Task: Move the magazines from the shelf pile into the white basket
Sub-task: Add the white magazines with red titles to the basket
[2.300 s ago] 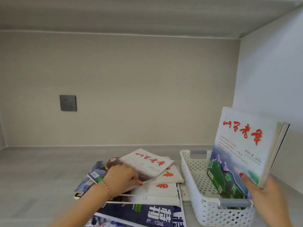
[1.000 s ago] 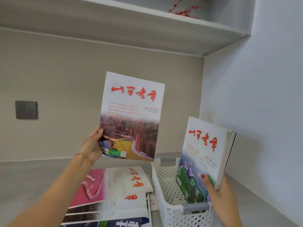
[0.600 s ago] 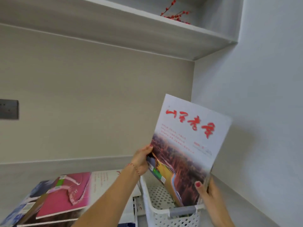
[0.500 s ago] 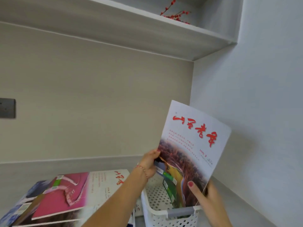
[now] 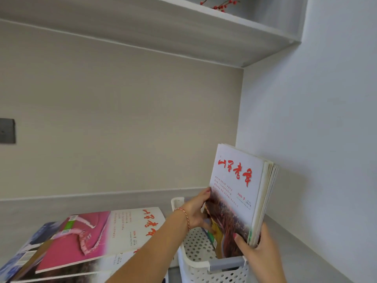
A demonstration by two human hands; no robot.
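A bundle of magazines (image 5: 238,193) stands upright in the white perforated basket (image 5: 195,260) at the lower right, its front cover white with red script over a reddish landscape. My right hand (image 5: 257,252) grips the bundle's lower right edge. My left hand (image 5: 196,211) holds the front magazine's left edge, pressing it against the bundle. The pile of magazines (image 5: 85,242) lies flat on the shelf at the lower left, topped by a pink and white cover.
A grey wall socket (image 5: 7,130) sits on the back wall at the left. An upper shelf (image 5: 183,31) with red berry sprigs (image 5: 220,4) hangs overhead. The white side wall (image 5: 316,139) stands close behind the basket.
My left hand lifted a magazine off the pile, carried it right and set it against the bundle in my right hand. The magazines have sunk lower into the basket.
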